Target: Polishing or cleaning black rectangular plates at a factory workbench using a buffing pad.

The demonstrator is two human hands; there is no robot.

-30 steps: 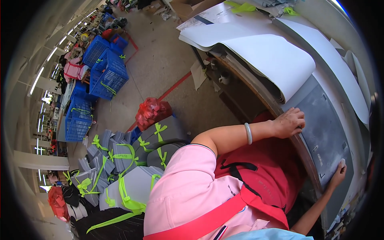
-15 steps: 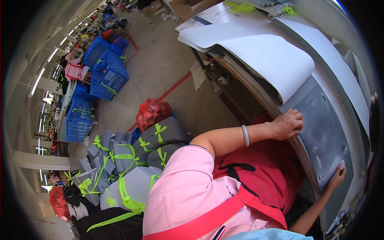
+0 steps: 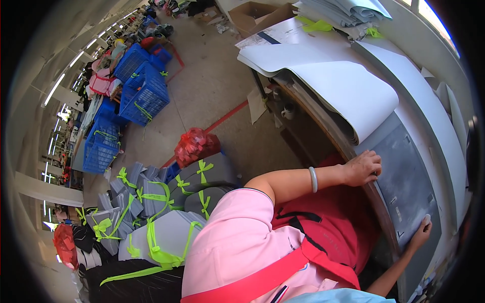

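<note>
A dark grey template sheet with small slots and whitish smears lies on grey sheet material at the table's near side. My left hand rests at its left edge, fingers curled over the sheet by the table rim. A pale bangle circles that wrist. Lower down, my right hand pinches a small white piece, chalk by its look, against the template's right edge. A large white sheet is folded back in a roll beyond the left hand.
Grey stacks tied with neon-green strips stand left of me, beside a red plastic bag. Blue crates line the floor farther off. An open cardboard box sits past the table's far end. More white sheeting runs along the wall.
The whole view has shifted a little. Against the template, my left hand stays in place, and my right hand with the white piece has slid slightly toward me along the edge.
</note>
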